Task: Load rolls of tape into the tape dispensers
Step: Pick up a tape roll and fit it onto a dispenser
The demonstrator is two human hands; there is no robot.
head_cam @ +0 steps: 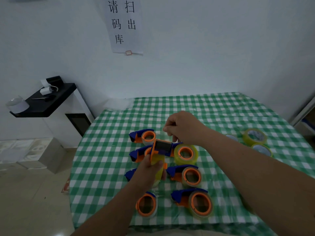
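My left hand (150, 171) grips an orange and blue tape dispenser (161, 148) with a yellowish tape roll (159, 169) in it, held upright above the table. My right hand (180, 129) hovers just past the dispenser's top, its thumb and fingers pinching something thin that looks like the clear tape end. Several loaded dispensers lie around them on the checked cloth: one (143, 136) at the back left, one (185, 154) under my right wrist, one (187, 174) to the right, two in front (194, 200) (146, 204).
Loose yellowish tape rolls (254, 136) (261, 149) lie at the right on the green and white checked table (221, 113). A black shelf (46, 99) with small items hangs on the wall at the left. Boxes (42, 154) stand on the floor.
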